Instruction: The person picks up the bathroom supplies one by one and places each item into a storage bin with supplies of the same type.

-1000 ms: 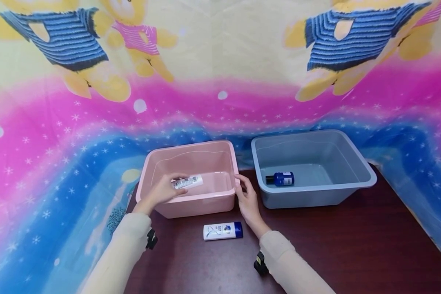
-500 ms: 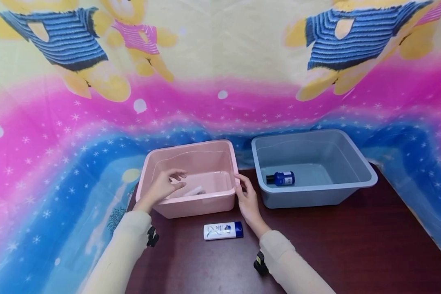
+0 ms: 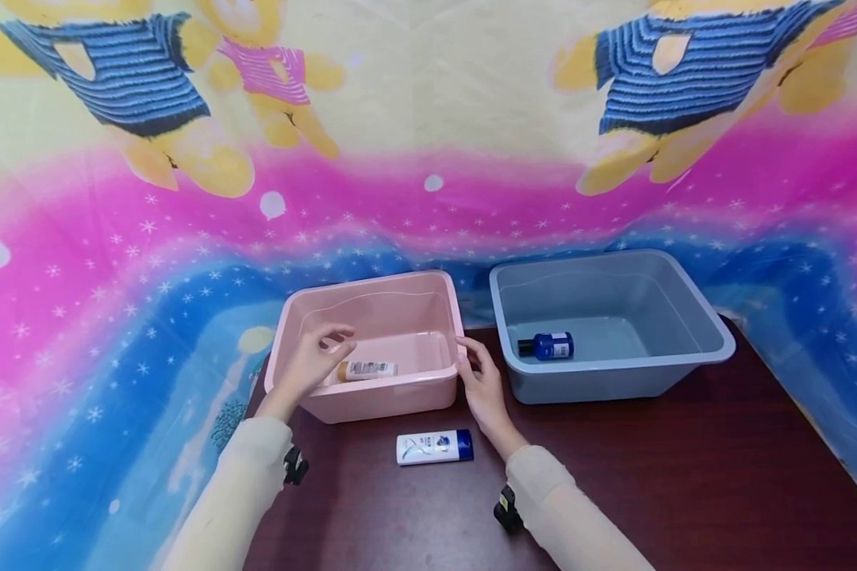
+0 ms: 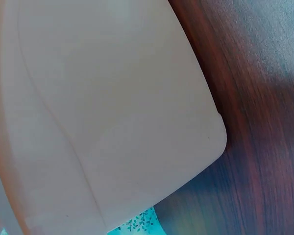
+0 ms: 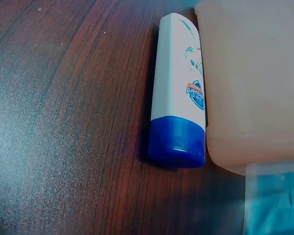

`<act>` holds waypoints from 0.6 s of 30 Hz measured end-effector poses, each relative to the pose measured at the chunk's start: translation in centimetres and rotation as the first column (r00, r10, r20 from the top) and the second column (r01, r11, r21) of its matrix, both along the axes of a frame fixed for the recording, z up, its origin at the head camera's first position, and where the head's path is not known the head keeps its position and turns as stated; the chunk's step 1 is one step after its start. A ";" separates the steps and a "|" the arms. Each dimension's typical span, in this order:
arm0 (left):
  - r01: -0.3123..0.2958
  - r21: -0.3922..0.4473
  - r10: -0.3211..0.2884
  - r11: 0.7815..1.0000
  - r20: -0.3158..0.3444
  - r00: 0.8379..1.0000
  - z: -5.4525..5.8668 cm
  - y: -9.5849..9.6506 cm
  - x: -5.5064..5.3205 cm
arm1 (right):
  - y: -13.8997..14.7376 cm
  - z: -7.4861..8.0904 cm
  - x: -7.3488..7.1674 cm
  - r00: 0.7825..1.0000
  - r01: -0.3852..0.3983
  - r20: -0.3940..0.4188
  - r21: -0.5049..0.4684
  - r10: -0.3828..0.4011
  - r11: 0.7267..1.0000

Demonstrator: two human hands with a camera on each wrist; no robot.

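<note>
A white tube with a tan cap (image 3: 371, 370) lies on the floor of the pink basin (image 3: 374, 408), near its front wall. My left hand (image 3: 310, 363) is over the basin's left front part, thumb and fingers curved with nothing between them, the fingertips above the tube's cap end. With fingers and thumb, my right hand (image 3: 482, 385) holds the right rim of the same basin. In front of the basin a white bottle with a blue cap (image 3: 434, 447) lies flat on the table; the right wrist view shows this bottle (image 5: 179, 93) beside the basin's outer wall.
To the right stands a blue-grey basin (image 3: 586, 385) with a dark blue bottle (image 3: 553, 346) lying inside. Both basins are on the dark wooden table (image 3: 428, 523). A printed cloth (image 3: 428, 206) with bears hangs behind and at both sides.
The left hand has let go of the tube, which dropped into the pink basin and settled on its side. That hand then drew slightly back and up. The right hand stays at the rim.
</note>
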State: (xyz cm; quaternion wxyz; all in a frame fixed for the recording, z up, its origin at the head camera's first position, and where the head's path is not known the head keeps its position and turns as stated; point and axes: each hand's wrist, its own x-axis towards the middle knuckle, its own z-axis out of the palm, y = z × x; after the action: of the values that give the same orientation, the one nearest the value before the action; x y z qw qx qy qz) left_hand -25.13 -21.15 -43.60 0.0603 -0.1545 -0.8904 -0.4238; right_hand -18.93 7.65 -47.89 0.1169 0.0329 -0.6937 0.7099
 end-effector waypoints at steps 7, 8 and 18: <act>0.017 0.046 -0.013 0.999 -0.090 0.996 0.1 0.4 1.4 | 0.0 0.0 -0.2 1.000 -0.001 -0.026 -0.033 0.001 0.999; 0.021 0.049 -0.016 0.999 -0.101 0.995 0.1 0.4 1.6 | 0.0 0.0 -0.3 1.000 0.001 -0.030 -0.040 -0.002 0.999; 0.032 0.057 -0.026 0.998 -0.106 0.994 0.5 -0.2 3.9 | 0.0 -0.2 -0.4 0.999 0.010 -0.030 -0.058 -0.011 0.998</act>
State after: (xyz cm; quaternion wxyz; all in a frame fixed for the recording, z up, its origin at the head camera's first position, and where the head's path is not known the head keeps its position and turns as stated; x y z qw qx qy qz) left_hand -21.27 -21.35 -43.15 0.1053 -0.1878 -0.8709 -0.4417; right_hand -19.35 7.62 -48.04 0.1319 0.0365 -0.6712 0.7285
